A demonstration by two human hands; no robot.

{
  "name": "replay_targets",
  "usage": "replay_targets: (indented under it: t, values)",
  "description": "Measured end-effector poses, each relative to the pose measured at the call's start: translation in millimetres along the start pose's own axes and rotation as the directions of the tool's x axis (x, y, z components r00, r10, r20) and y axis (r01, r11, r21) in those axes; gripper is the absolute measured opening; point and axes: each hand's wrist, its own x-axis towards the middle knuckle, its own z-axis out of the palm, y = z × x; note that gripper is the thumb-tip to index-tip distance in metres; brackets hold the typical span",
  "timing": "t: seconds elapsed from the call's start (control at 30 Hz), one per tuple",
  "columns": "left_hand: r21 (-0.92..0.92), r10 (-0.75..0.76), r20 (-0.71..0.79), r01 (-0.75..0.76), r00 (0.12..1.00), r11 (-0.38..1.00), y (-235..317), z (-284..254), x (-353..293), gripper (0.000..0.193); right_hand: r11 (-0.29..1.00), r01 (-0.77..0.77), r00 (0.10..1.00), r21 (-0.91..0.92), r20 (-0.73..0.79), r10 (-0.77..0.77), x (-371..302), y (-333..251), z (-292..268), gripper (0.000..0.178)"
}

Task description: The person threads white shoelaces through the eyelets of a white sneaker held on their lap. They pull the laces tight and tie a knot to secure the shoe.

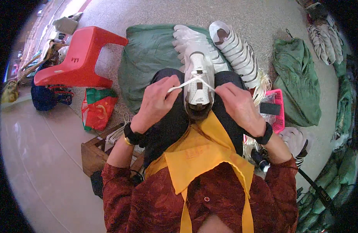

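A white sports shoe upper with a dark lining rests between my knees, its dark opening nearest my body. White shoelace crosses over the middle of the upper, one end running to each side. My left hand is closed on one lace end at the left of the shoe. On the other side my right hand pinches the opposite end near the shoe's edge. Both lace ends look pulled taut. A yellow apron lies over my lap below the shoe.
Rows of nested white shoe uppers lie ahead on a green cloth. At left stand a red plastic chair and a red-green bag. A pink basket, white lace bundles and a green sack are at right.
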Motion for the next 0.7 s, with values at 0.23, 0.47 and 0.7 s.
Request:
replay_targets:
  t: [0.23,0.47,0.7]
  values:
    - [0.17,0.04,0.015,-0.042,0.999,0.984,-3,1,1,0.008,0.999,0.047,0.994,0.015,0.098,-0.048,5,-1,1,0.022]
    - [0.256,0.078,-0.002,-0.075,0.997,0.964,-6,-5,7,0.009,0.998,-0.011,0.994,-0.063,0.109,0.018,3,13,-5,0.02]
    - [0.303,0.002,0.016,-0.007,1.0,0.953,-11,-15,0,0.007,0.986,-0.112,0.993,-0.124,-0.057,0.106,-2,26,-11,0.015]
